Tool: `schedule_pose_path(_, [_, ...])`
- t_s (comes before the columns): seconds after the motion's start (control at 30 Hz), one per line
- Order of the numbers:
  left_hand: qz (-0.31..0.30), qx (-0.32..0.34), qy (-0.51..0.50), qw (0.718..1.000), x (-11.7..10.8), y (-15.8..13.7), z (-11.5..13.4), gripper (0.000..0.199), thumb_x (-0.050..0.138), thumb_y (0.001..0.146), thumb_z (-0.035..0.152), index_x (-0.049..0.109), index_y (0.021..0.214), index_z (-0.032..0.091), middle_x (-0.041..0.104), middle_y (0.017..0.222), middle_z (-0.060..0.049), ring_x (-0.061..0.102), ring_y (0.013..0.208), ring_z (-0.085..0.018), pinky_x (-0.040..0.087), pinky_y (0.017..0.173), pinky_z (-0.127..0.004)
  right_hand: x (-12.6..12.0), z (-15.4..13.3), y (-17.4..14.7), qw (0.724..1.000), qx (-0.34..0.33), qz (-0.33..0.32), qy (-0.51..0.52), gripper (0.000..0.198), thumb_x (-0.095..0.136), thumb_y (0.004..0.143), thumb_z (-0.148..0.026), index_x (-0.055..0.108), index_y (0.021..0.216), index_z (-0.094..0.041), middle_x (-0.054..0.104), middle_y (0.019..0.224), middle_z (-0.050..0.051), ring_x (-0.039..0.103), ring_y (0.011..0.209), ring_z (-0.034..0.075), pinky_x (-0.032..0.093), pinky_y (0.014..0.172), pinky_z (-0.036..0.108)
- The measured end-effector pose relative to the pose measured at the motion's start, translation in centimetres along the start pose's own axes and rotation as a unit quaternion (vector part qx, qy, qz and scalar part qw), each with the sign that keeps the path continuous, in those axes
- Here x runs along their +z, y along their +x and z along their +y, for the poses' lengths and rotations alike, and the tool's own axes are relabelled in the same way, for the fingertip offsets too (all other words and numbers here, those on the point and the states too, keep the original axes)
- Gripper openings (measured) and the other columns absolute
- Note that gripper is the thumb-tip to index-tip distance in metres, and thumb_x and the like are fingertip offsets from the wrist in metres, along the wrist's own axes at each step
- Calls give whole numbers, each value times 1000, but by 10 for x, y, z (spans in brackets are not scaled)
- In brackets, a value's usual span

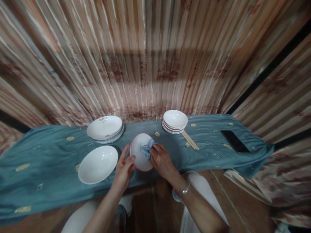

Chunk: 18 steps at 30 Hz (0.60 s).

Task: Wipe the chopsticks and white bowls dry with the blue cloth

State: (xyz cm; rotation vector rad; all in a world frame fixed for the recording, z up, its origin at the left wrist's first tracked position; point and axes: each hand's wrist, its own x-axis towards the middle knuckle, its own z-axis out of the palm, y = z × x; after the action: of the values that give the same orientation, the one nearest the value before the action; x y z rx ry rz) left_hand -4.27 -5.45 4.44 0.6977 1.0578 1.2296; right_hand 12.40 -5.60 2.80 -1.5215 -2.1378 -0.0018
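Note:
A white bowl with a red rim (pixel 139 152) is tilted toward me near the front of the table. My left hand (pixel 125 166) grips its left edge, thumb over the rim and fingers behind. A crumpled light blue cloth (pixel 147 149) lies against the inside of the bowl, and my right hand (pixel 161 159) is closed on it. Left of my left hand rests a larger white bowl (pixel 98 164), by itself on the cloth cover.
A stack of white plates (pixel 105 127) stands at the back left. Several small bowls (pixel 175 119) are stacked at the back right, with wooden chopsticks (pixel 190 140) beside them. A black phone (pixel 234 141) lies on the green tablecloth (pixel 209 155). Pleated curtains (pixel 155 64) hang behind.

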Motion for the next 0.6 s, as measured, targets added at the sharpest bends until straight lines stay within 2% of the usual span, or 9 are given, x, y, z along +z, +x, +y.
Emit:
schedule_pose_path(0.1, [-1, -17, 1, 1000, 5, -3, 2, 91, 85, 50, 40, 53, 132, 16, 72, 83, -5, 65, 70, -19, 51, 61, -26, 3, 4, 6, 999, 21, 30, -14, 23, 49, 86, -7, 65, 102, -13, 61, 104, 15, 51, 101, 26, 47, 92, 42])
schedule_pose_path(0.27, [-3, -22, 4, 1000, 10, -5, 5, 82, 84, 48, 40, 60, 122, 13, 73, 86, -7, 65, 74, -20, 51, 60, -26, 3, 10, 12, 999, 17, 49, 7, 29, 47, 89, -10, 63, 113, -12, 58, 113, 16, 50, 105, 25, 46, 96, 41])
schedule_pose_path(0.6, [-71, -40, -13, 997, 10, -5, -10, 65, 81, 58, 38, 65, 116, 14, 74, 89, -9, 68, 75, -23, 53, 61, -29, 2, 7, 10, 992, 37, 47, 112, 42, 46, 92, -23, 51, 133, -16, 52, 130, 15, 49, 120, 25, 42, 104, 43])
